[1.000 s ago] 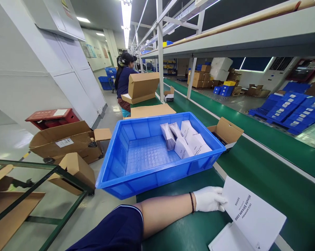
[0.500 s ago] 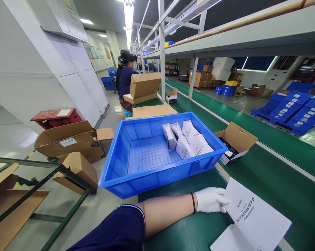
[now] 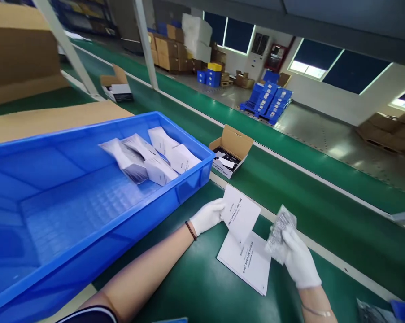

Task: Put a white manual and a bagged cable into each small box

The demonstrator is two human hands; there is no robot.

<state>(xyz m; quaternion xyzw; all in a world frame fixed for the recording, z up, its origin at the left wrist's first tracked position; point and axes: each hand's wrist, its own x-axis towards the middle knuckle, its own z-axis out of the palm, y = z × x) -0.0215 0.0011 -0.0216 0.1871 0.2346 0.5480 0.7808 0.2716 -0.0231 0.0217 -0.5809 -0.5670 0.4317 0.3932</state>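
My left hand (image 3: 209,216), in a white glove, pinches the edge of a white printed booklet (image 3: 240,214) and holds it tilted. Below it, a stack of like booklets (image 3: 244,264) lies on the green work surface (image 3: 189,278). My right hand (image 3: 298,253), also gloved in white, grips a clear plastic bag (image 3: 280,233) over the stack's right side; what the bag contains is too blurred to make out. Left of my hands stands a large blue bin (image 3: 97,224), with several bundles of white leaflets (image 3: 162,168) at its far right end.
Beyond the bin's right corner, an open carton (image 3: 234,150) with dark contents sits on the green conveyor (image 3: 289,193). Another open carton (image 3: 119,87) stands farther along. At lower right lies a dark bagged item (image 3: 373,312). White posts (image 3: 146,49) rise along the line.
The view has turned right and down. My right hand has come into view, holding the plastic bag. My left hand still holds the booklet, and the stack beneath it now shows more fully.
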